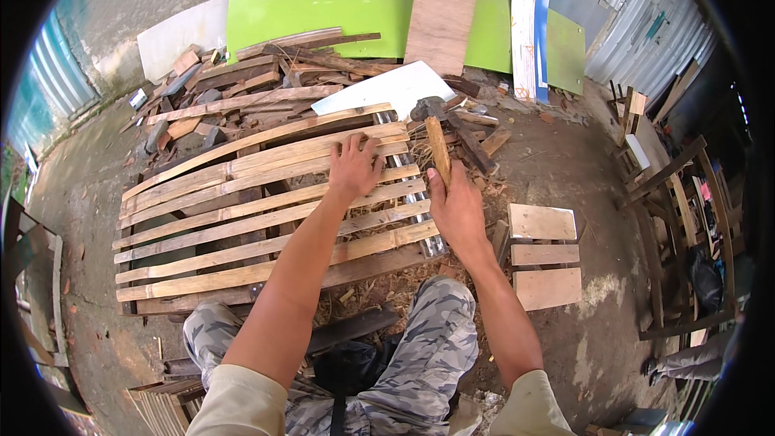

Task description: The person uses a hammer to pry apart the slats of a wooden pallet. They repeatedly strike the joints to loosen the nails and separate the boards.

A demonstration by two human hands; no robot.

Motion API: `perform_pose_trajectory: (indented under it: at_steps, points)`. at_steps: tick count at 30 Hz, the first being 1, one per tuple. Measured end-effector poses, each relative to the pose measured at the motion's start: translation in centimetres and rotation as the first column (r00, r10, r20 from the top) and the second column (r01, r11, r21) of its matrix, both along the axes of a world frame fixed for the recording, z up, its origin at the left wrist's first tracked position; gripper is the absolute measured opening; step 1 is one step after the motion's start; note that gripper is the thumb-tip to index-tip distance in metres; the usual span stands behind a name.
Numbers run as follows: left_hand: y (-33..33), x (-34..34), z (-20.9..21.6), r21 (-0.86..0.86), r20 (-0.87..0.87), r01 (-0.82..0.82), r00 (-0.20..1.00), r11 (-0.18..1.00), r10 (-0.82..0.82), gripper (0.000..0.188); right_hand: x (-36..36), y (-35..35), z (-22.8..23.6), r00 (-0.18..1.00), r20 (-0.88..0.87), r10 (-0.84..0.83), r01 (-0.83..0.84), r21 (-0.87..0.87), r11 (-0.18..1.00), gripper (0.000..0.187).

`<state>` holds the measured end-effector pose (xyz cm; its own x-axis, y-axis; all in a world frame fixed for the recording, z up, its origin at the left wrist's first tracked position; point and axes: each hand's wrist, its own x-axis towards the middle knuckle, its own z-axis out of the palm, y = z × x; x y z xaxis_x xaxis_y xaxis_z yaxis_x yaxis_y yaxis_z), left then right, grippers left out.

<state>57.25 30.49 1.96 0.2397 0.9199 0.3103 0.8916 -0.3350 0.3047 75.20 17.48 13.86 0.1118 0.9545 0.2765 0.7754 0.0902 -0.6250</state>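
Fingers, left hand (353, 168): spread, slightly bent, laid on the upper slats; not clenched. Probably steadying them.
Fingers, right hand (458, 203): wrapped round the low end of one hammer with tan wooden handle and dark metal head (437, 153), thumb along the handle.
Hammer head: points away from the body, beside the slat ends; low grip likely gives swing reach.
Slats: long pale-tan split bamboo slats (274, 161), I count 7, lying side to side in front of the knees. Most gapped; second and third nearly touch.
Support: dark brown wooden rail (371, 266) on near side, 1; shiny strip (436, 244) under right ends, 1. Presumably bearing the slats.
Knees: 2, grey camouflage trousers (436, 315), close to rail.
Boards: flat pale wooden boards (545, 254), 3 in a row, right of work.
Beyond: mixed brown scrap-wood pile (242, 81), too tangled to count; white angular panel (383, 95), 1.
Wall: lime-green sheet (323, 8) behind upright brown plywood board (446, 8); one sheet or two, can't tell.
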Motion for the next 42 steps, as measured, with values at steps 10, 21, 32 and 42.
perform_pose_trajectory:
  at_steps: [10, 21, 32, 42]
  points:
    - [-0.1, -0.4, 0.0, 0.002, 0.038, -0.003, 0.999, 1.0, 0.003, 0.043, -0.4, 0.6, -0.4, 0.997, 0.074, -0.01, 0.015, -0.065, 0.998, 0.031]
    - [0.0, -0.6, 0.0, 0.052, 0.064, 0.023, 0.998, 0.998, -0.026, 0.044, -0.6, 0.8, 0.1, 0.996, 0.086, -0.026, 0.036, -0.122, 0.992, 0.031]
    - [0.1, -0.4, 0.1, -0.004, 0.078, 0.019, 0.997, 1.0, -0.019, 0.045, 0.5, 0.6, -0.6, 0.989, 0.148, 0.024, 0.004, -0.187, 0.982, 0.029]
    - [0.5, -0.6, -0.1, -0.005, 0.074, 0.012, 0.997, 1.0, -0.011, 0.045, 1.0, 1.3, -2.6, 0.981, 0.195, 0.017, 0.033, -0.245, 0.969, 0.035]
